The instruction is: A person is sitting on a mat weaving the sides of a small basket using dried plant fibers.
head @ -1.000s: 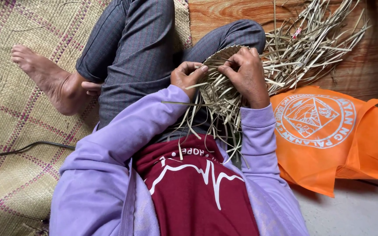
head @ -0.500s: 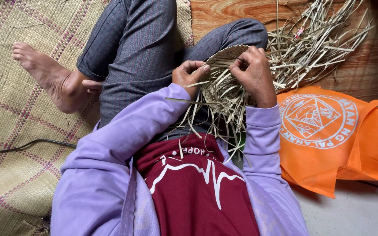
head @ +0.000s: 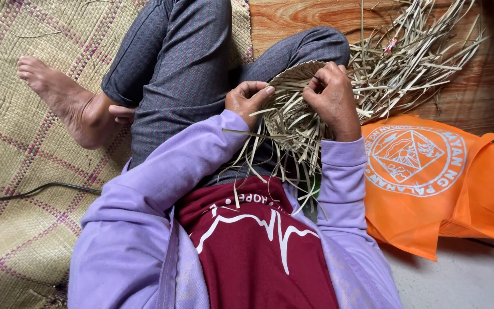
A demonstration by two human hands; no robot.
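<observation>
Saw both hands on half-woven straw piece [head: 293, 100], held over lap, just above knee. Left hand [head: 249, 100] pinched shut on strips at left edge; right hand [head: 333, 97] clamped on woven rim at right. Loose strip ends hung toward red shirt [head: 258, 246]. Pile of dry strips [head: 418, 57] lay beyond, orange bag [head: 447, 177] beside right sleeve. Woven mat [head: 24, 171] under bare foot [head: 64, 100].

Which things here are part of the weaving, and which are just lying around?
In use:
left hand
right hand
half-woven straw piece
pile of loose straw strips

Lying about:
orange cloth bag
black cable
woven floor mat
</observation>
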